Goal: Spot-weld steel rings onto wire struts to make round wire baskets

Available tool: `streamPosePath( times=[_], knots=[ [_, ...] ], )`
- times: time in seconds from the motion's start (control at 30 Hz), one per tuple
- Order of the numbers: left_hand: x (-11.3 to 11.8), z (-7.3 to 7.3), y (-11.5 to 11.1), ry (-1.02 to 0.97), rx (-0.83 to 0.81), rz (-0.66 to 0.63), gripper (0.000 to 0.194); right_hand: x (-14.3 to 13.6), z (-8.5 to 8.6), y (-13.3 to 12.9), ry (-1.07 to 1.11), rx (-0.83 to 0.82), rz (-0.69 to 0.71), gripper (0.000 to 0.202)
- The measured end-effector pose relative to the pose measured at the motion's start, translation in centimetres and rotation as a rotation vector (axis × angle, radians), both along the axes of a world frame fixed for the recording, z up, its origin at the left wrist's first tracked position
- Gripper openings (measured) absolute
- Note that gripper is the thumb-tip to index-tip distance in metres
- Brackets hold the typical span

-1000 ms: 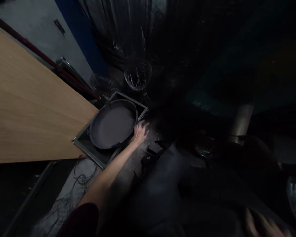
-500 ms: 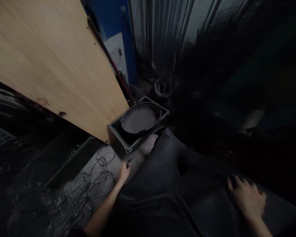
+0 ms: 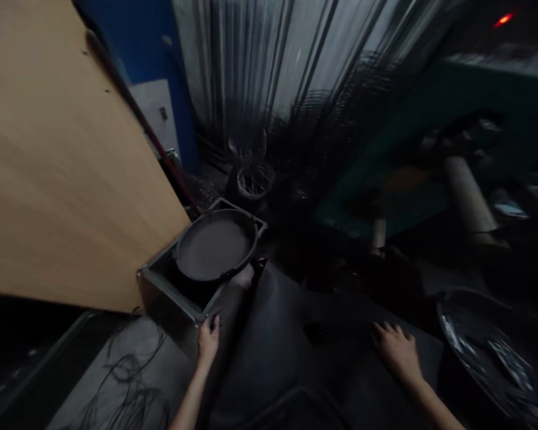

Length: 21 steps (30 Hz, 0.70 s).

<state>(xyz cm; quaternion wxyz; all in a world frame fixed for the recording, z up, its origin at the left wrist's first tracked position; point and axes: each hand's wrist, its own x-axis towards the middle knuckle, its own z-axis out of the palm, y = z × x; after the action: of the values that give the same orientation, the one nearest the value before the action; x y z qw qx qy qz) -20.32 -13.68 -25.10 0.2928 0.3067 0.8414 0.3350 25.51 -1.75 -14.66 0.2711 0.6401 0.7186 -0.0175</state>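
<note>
My left hand [image 3: 209,341] is beside the near corner of a metal-edged crate [image 3: 170,298]. Its thumb and a finger are apart, their tips dark; I see nothing held, and contact with the crate is unclear. A shallow round pan [image 3: 215,245] with a grey surface inside rests on the crate. To the right, my right hand [image 3: 399,352] is over smooth dark sheet-like material [image 3: 273,334], fingers spread, fingertips dark, holding nothing. That material spreads below me between both hands. The picture is dim and blurred.
A pale wooden panel [image 3: 72,167] stands at left, a long red-and-dark pole [image 3: 161,149] along its edge. Loose wire [image 3: 125,364] lies on the floor. Wire coils [image 3: 254,179] stand behind the crate. A large round tub [image 3: 448,322] with shiny contents is at right, below green machinery [image 3: 475,89].
The view has swung right, bringing the tub and green machinery into sight. My left hand now appears closer to the crate's corner. My right hand still has its fingers spread over the dark material.
</note>
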Motion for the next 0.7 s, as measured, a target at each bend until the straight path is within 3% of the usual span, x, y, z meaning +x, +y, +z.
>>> streamPosePath(
  times=[0.17,0.27,0.37,0.47,0.53,0.6,0.7],
  knots=[
    [-4.5,0.5,5.1,-0.086,0.141,0.03,0.041,-5.0,-0.6,3.1,0.068,-0.144,-0.056,0.04],
    [-7.6,2.5,9.2,-0.089,0.196,0.086,0.044,-10.3,-2.3,7.2,0.337,-0.14,-0.168,0.038],
    [-9.8,4.7,14.3,-0.06,0.268,0.136,0.045,-16.0,-5.2,12.6,0.624,-0.112,-0.209,0.034],
    [-10.5,6.4,20.6,-0.043,0.373,0.124,0.044,-20.1,-8.5,18.4,0.798,-0.127,-0.219,0.035],
    [-10.7,6.7,25.8,-0.082,0.431,0.073,0.043,-21.9,-10.5,22.5,0.904,-0.108,-0.244,0.039],
    [-10.9,6.2,31.5,-0.184,0.474,0.012,0.044,-23.4,-12.0,27.0,1.082,-0.034,-0.288,0.043],
    [-12.1,3.9,40.5,-0.383,0.477,-0.049,0.05,-25.9,-13.6,35.2,1.436,0.181,-0.384,0.051]
  ],
)
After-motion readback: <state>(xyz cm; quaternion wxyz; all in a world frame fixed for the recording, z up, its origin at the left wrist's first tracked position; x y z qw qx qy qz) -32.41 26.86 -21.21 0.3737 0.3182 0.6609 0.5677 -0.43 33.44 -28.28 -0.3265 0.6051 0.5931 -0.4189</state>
